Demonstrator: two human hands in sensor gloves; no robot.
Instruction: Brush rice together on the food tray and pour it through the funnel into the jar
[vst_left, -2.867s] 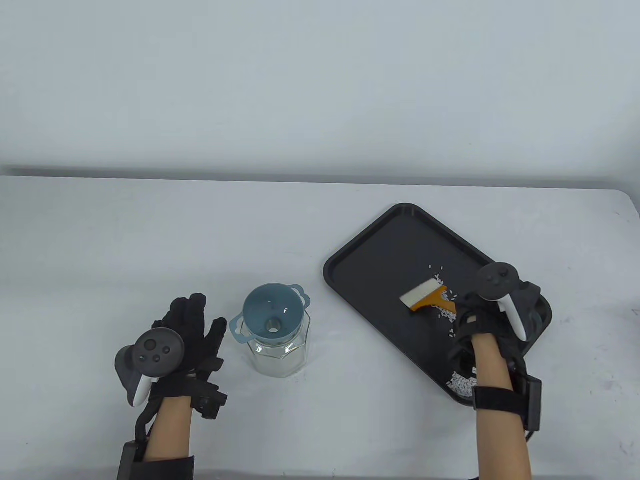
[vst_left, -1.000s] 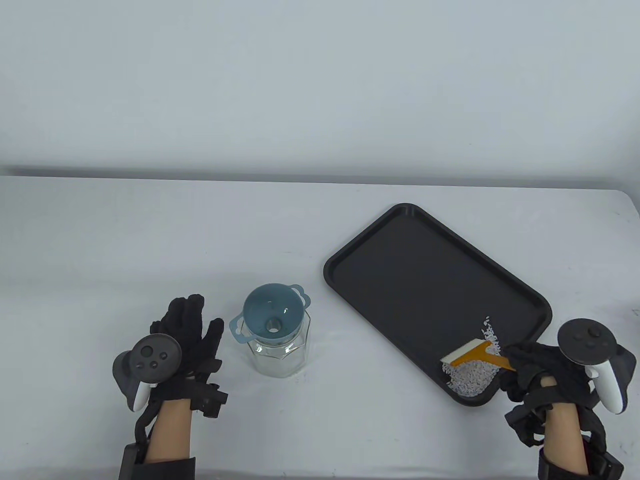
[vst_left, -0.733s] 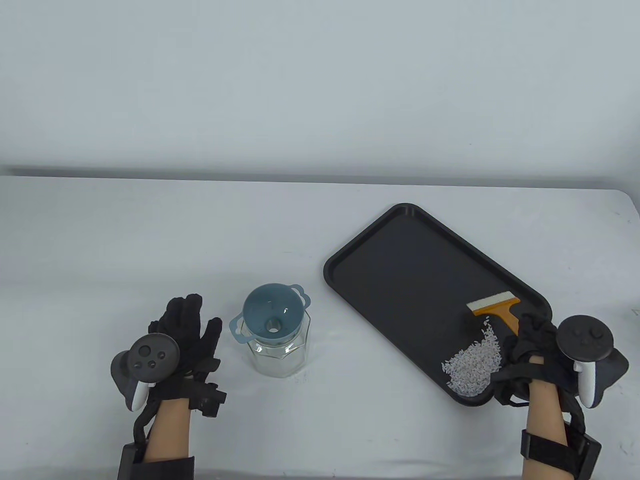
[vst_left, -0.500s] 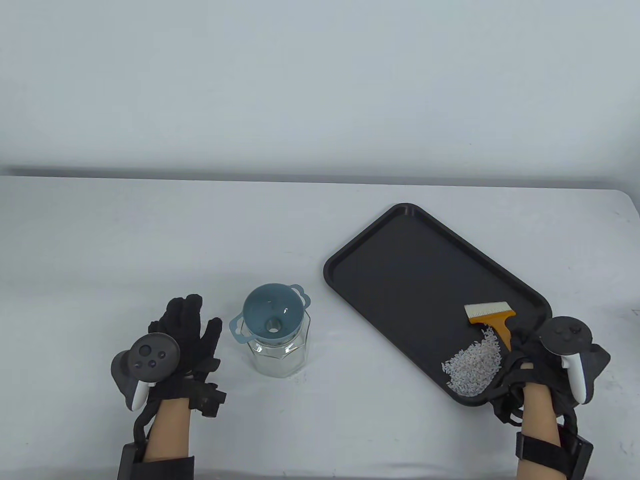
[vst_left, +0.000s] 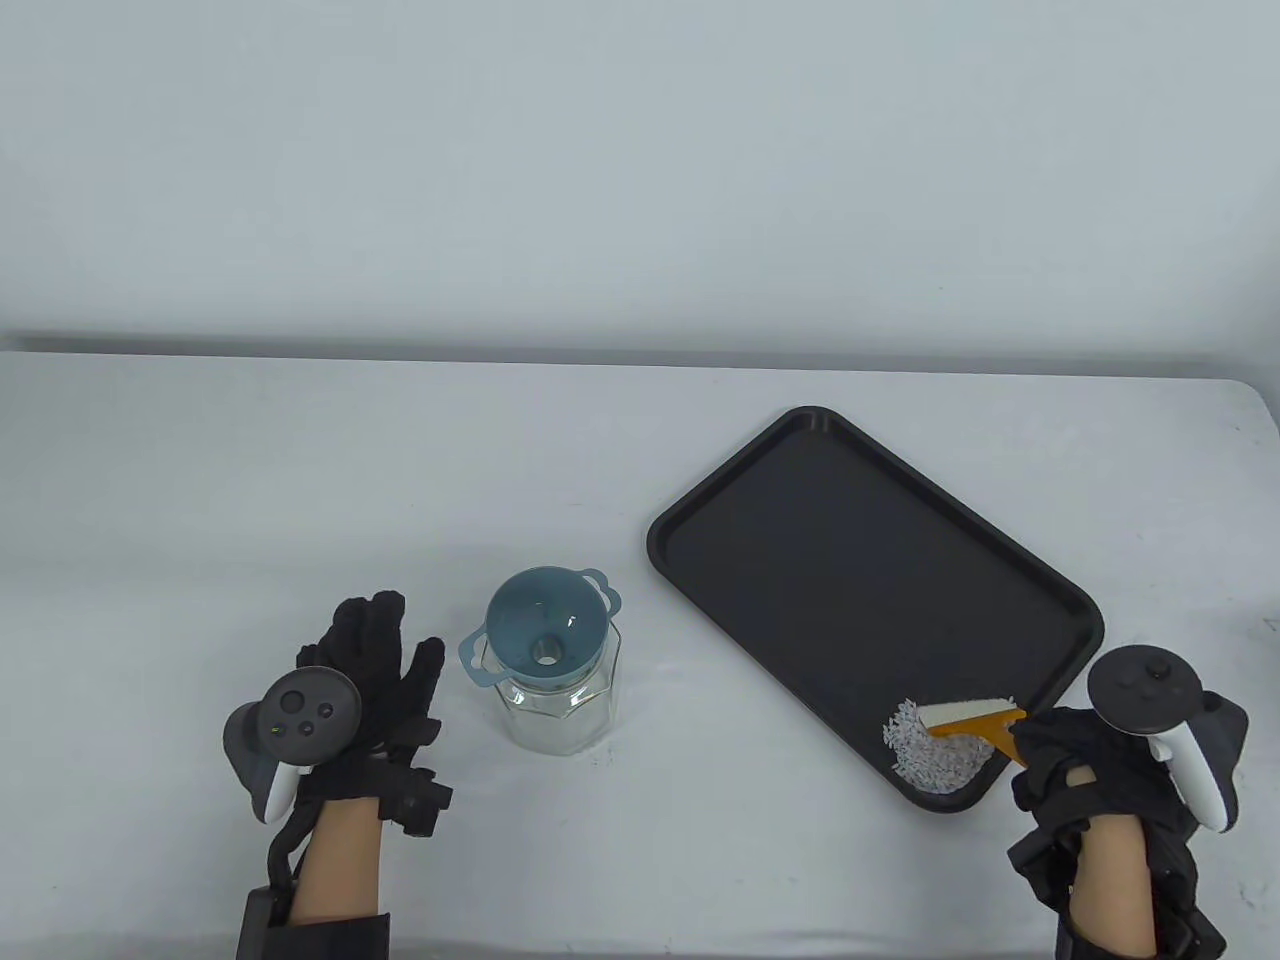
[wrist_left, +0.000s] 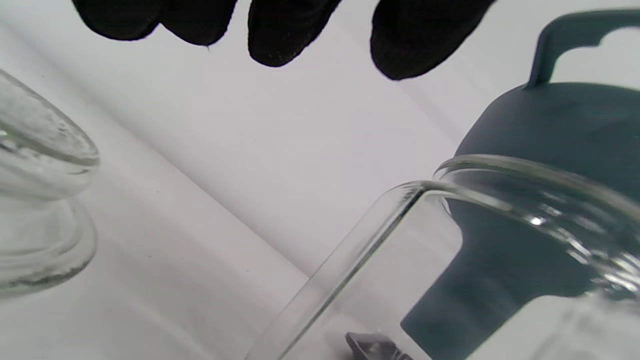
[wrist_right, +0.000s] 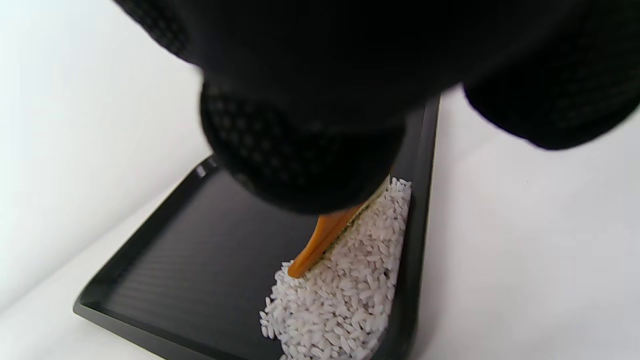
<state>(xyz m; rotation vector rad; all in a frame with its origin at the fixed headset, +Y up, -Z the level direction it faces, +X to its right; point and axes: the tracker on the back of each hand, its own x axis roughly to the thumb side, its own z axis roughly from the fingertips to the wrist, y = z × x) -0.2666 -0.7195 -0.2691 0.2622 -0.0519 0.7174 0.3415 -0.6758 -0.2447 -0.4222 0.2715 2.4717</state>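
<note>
White rice (vst_left: 930, 752) heaped in black tray (vst_left: 800, 500) corner; empty funnel-topped glass jar (vst_left: 555, 715).

Even, bright light with soft shadows; my right-hand fingers (wrist_right: 310, 145) blur close up, and the jar (wrist_left: 500, 225) glints.

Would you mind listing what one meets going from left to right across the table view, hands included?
left hand → jar with the funnel seated in its mouth → food tray → rice heaped in the tray's near corner → right hand, gripping the brush at the heap.
</note>
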